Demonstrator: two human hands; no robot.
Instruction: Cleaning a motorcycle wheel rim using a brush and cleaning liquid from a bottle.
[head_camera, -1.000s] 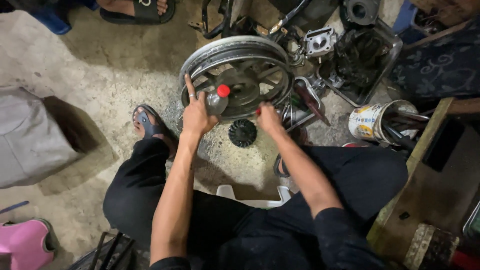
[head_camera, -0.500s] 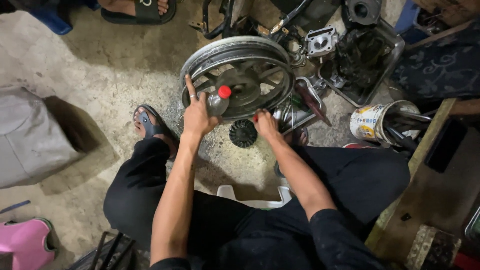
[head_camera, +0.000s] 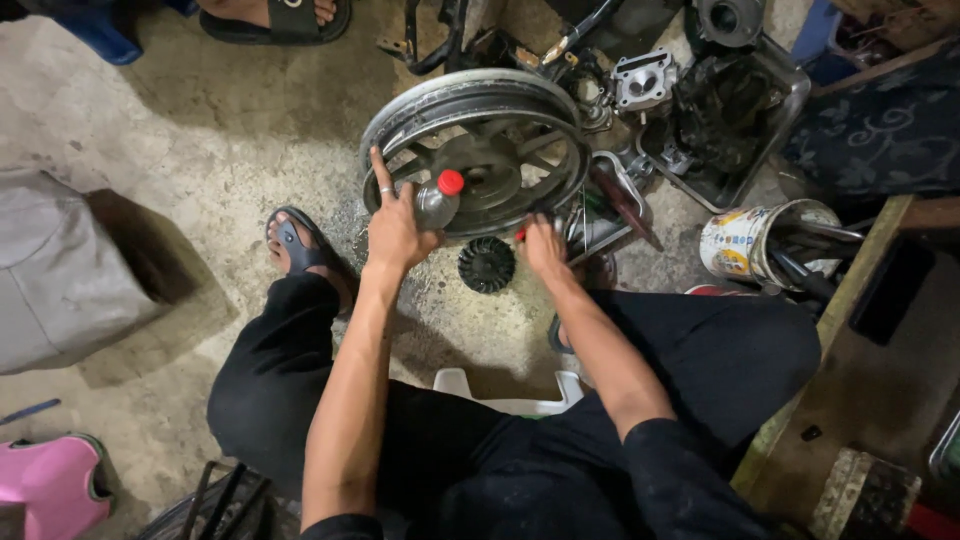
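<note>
Left hand (head_camera: 397, 225) closed round a small bottle (head_camera: 437, 200) with a red cap, forefinger stretched up along the rim of the wheel (head_camera: 475, 150); bottle tilted against the spokes just right of that hand. Right hand (head_camera: 543, 245) lower on the rim than a second ago, shifted down and toward the body, fingers curled at the rim's near edge; grip unclear. Left hand and bottle unmoved since then. Black fan disc (head_camera: 486, 264) on the floor between both wrists. Wheel upright, seemingly steadied while being worked on.
</note>
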